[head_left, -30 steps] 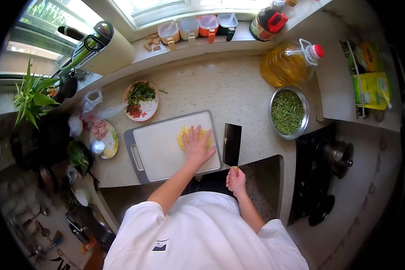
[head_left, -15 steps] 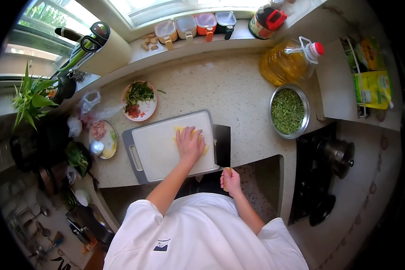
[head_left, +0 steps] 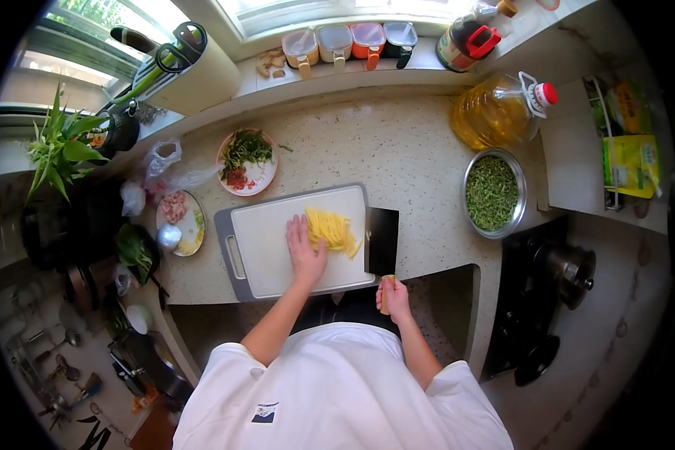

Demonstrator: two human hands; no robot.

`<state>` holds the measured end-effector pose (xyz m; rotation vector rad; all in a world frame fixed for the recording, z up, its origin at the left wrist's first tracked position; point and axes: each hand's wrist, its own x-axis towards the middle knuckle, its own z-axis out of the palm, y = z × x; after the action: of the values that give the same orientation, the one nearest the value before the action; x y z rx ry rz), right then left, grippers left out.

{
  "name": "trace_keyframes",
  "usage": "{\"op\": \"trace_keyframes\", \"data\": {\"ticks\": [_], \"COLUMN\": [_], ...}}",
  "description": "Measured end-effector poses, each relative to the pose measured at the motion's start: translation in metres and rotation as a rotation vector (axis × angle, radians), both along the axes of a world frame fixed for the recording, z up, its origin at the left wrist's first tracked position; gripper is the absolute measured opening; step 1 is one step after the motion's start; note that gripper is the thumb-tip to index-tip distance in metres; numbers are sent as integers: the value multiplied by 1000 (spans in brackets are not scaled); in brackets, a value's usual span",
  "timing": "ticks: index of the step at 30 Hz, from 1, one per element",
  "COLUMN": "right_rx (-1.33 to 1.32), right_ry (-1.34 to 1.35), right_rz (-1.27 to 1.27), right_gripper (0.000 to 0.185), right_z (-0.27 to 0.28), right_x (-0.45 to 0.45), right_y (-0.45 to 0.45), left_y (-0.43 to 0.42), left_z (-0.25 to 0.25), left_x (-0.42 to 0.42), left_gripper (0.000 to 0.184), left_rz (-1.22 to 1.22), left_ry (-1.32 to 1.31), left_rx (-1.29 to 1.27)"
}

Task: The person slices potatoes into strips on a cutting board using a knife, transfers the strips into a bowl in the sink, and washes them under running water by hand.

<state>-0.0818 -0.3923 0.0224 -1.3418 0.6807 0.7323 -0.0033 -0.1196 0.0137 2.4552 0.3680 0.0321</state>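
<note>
On the grey-edged white cutting board (head_left: pixel 270 259) lies a pile of thin yellow strips (head_left: pixel 330 231), perhaps potato. My left hand (head_left: pixel 306 251) rests at the left side of the pile, fingers stretched out and the thumb against the strips. A cleaver (head_left: pixel 382 238) with a wide dark blade stands at the board's right edge. Its wooden handle is in my right hand (head_left: pixel 395 297), whose fingers wrap around it near the counter's front edge.
A plate with chopped greens and red bits (head_left: pixel 259 180) sits behind the board; a plate with pink meat (head_left: pixel 195 244) is to its left. A steel bowl of chopped greens (head_left: pixel 493 193) and an oil jug (head_left: pixel 495 116) stand right. Beyond is a stove with a pot (head_left: pixel 566 262).
My left hand has slid off the yellow strips to their left, so the pile now shows. The cleaver stays at the board's right edge. The whole view has shifted slightly.
</note>
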Motion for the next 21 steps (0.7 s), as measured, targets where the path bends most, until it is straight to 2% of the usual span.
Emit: {"op": "trace_keyframes", "data": {"ticks": [3, 14, 21], "right_rx": [37, 143, 101], "right_ry": [25, 104, 117], "right_rz": [2, -113, -8], "right_gripper": [36, 36, 37], "right_z": [0, -7, -6], "right_x": [0, -15, -10], "right_y": [-2, 24, 36], "left_y": [-9, -30, -28], "left_z": [-8, -11, -12], "left_x": [4, 17, 15], "left_gripper": [75, 78, 77], "left_rz": [-28, -50, -67], "left_ry": [-15, -55, -72], "left_rx": [-122, -76, -87]}}
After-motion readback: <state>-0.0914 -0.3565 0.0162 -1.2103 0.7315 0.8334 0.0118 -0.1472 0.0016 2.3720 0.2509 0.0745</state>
